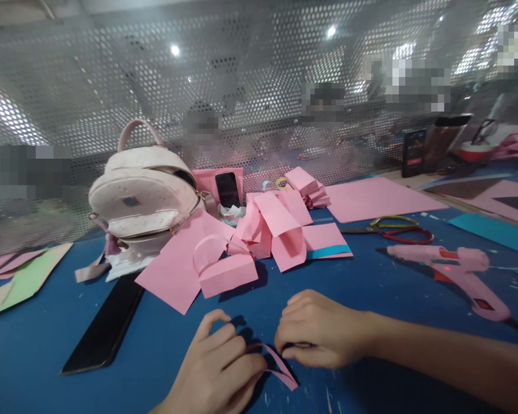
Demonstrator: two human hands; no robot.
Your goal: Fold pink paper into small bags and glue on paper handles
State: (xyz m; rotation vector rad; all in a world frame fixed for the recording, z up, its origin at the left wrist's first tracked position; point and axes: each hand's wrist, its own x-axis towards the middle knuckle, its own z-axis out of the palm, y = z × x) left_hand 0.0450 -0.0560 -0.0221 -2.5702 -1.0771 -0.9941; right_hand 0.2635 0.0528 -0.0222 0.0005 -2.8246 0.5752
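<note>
My left hand (pixel 224 365) is closed, its thumb and fingers gripping a narrow folded strip of pink paper (pixel 285 372) just above the blue table. The strip bends into a thin loop whose pointed end sticks out to the right. Close against its upper edge, my right hand (pixel 317 330) has its fingers curled down and closed; its fingertips are turned away, so what they hold is hidden. Beyond both hands lie folded pink paper pieces (pixel 228 275), some bent into loops and box-like shapes. A pink glue gun (pixel 449 264) with a small red light rests to the right.
Scissors (pixel 403 230) with red and yellow handles lie behind the glue gun. A black tablet-like slab (pixel 106 328) is at left, before a pale pink backpack (pixel 144 190). A phone (pixel 227 190) leans at the back, near a perforated metal screen (pixel 250 69). Pink sheets (pixel 380 198) lie behind.
</note>
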